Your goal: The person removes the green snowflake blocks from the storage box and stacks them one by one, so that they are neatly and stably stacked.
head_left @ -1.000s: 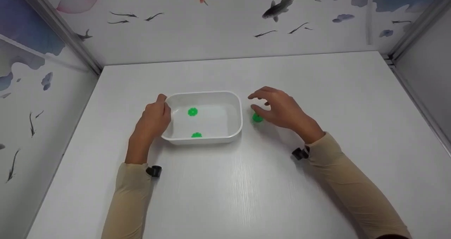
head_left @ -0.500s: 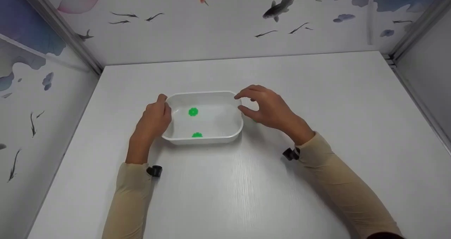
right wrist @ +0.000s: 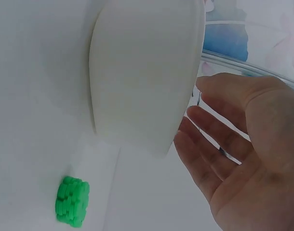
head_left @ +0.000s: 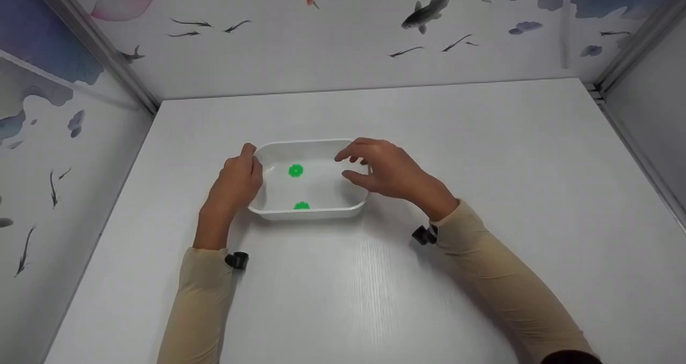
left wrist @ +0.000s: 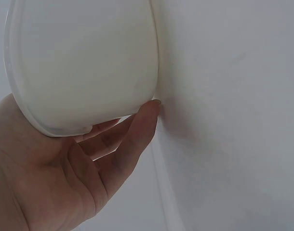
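Note:
A white rectangular tray sits on the table. My left hand grips its left end; in the left wrist view the fingers bend against the tray's outer wall. Inside the tray lie two green flower-shaped pieces, the nearer one partly hidden by the front rim. Over the tray's right end is my right hand, thumb and fingers apart with nothing between them. The right wrist view shows a small stack of green flower-shaped pieces on the table beside the tray, hidden by my right hand in the head view.
The white table is bounded by a back panel with painted fish and by side panels. Black wrist cameras are strapped at both sleeve cuffs.
My right hand has moved left, from beside the tray to over its right end, covering the green pieces on the table. The left hand keeps its grip on the tray.

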`<state>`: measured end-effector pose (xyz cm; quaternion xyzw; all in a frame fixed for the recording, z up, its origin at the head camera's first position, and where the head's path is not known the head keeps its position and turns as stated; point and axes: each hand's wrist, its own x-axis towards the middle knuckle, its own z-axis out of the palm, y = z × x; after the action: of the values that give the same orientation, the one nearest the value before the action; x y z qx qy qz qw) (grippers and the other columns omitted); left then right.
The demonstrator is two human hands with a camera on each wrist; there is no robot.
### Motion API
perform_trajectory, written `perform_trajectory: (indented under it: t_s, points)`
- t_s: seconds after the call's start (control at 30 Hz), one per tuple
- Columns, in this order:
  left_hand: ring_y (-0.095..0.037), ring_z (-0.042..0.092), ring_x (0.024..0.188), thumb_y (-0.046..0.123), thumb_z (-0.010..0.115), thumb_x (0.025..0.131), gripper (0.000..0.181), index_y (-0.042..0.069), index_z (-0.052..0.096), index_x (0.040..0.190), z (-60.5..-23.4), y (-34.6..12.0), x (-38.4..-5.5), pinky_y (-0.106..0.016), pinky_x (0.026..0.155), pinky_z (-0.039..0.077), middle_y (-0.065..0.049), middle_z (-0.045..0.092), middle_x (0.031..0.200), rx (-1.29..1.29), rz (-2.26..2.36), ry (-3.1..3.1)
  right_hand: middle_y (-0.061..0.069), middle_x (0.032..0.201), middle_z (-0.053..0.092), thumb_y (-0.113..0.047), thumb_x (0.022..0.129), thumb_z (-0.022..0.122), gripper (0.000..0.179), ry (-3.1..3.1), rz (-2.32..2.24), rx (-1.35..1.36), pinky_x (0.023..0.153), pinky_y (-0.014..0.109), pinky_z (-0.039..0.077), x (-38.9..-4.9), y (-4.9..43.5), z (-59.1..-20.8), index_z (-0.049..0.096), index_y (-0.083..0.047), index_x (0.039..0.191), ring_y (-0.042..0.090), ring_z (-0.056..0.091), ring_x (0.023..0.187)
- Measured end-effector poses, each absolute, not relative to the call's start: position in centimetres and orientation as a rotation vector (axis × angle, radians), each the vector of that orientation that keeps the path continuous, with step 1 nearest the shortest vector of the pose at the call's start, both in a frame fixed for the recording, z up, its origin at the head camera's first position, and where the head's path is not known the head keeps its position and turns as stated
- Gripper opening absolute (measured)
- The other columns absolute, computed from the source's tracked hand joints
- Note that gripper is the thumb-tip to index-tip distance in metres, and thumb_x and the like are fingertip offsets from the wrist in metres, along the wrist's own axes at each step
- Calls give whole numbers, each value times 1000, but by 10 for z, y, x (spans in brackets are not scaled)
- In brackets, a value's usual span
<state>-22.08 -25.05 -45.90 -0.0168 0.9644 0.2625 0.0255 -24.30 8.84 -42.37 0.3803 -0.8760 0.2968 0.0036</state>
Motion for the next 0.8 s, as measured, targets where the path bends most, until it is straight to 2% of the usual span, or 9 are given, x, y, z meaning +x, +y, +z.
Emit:
perform_trajectory:
  t_s: [0.27,0.57,0.8]
  points:
    - [-32,72,112,30,30,117,48,5,42,156,-460,-251,-220,-54,97,61,-25,66,146,-36,824,2985,2,129,76,-22,99,81,32,-2862,868,1313,91,42,61,-245,70,-419,77,-18,130,26,75,112]
    - [-32,74,108,27,30,117,41,4,47,147,-458,-250,-220,-53,92,62,-24,69,139,-23,813,3000,8,132,77,-20,98,81,34,-2916,825,1525,96,42,61,-248,39,-419,78,-10,131,30,75,115]
    - [-33,75,112,28,30,117,43,4,46,149,-458,-249,-221,-54,94,62,-24,69,140,-34,811,2995,1,133,77,-23,98,83,36,-3066,742,1529,101,42,59,-245,12,-425,78,-17,133,22,73,117]
